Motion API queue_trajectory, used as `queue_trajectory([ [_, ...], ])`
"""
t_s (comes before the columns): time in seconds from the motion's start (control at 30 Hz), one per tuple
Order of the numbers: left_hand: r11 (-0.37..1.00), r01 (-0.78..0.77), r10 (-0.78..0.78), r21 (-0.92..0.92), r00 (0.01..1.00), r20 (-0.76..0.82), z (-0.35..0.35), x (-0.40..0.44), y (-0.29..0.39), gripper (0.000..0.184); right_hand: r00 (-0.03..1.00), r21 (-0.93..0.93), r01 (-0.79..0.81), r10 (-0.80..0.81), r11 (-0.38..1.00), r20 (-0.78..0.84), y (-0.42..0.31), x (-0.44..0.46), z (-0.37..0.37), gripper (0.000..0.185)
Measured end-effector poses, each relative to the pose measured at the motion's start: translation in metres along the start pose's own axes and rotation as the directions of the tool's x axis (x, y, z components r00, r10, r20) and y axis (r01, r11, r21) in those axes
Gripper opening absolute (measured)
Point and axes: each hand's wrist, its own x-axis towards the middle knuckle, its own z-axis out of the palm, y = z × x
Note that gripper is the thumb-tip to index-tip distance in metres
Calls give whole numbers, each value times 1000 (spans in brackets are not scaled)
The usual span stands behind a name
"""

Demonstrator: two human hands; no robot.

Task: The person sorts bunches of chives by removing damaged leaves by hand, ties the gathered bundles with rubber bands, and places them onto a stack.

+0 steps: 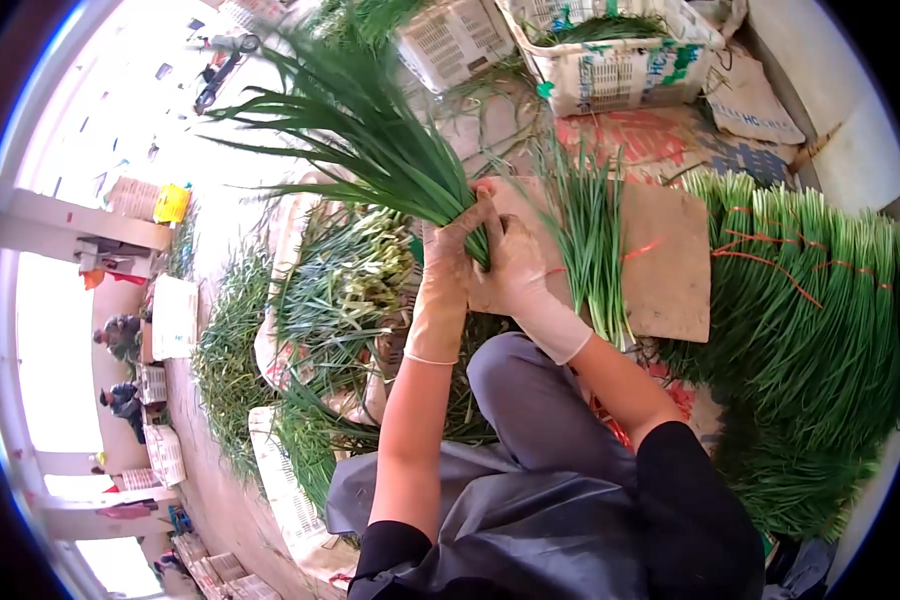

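Observation:
My left hand [452, 255], in a pale glove, is wrapped round the lower part of a large bunch of long green leaves [370, 140], which fans out to the upper left. Against the same bunch, at its stem end, my right hand [515, 260] is closed, also gloved. Right of my hands a smaller green bunch [592, 235] lies on a brown board [667, 270], with a red tie [642, 250] running out beside it. Loose leafy stalks [340, 280] are piled left of my forearms.
Tied green bunches [800, 300] are stacked at the right. A white crate [620, 85] with greens stands at the top, another crate [453, 45] beside it. A sack [755, 105] lies at the upper right. Several people sit far left, among crates [165, 455].

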Motion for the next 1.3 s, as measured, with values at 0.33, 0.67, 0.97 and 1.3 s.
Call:
queue_trajectory([
  [0.33, 959, -48, 23, -278, 995, -93, 41, -18, 55, 22, 554, 202, -468, 108, 860, 826, 65, -19, -128, 57],
  [0.67, 928, -15, 20, -373, 1000, 10, 45, -43, 69, 20, 927, 603, -352, 177, 716, 331, 1, -34, -212, 57],
  [0.97, 949, -86, 79, -303, 996, -35, 91, -52, 48, 27, 943, 213, -147, 201, 966, -265, -24, -80, -193, 49],
  [1.3, 865, -455, 411, -210, 884, -221, 72, -92, 73, 32, 936, 641, -343, 306, 687, 172, -36, -83, -185, 12],
])
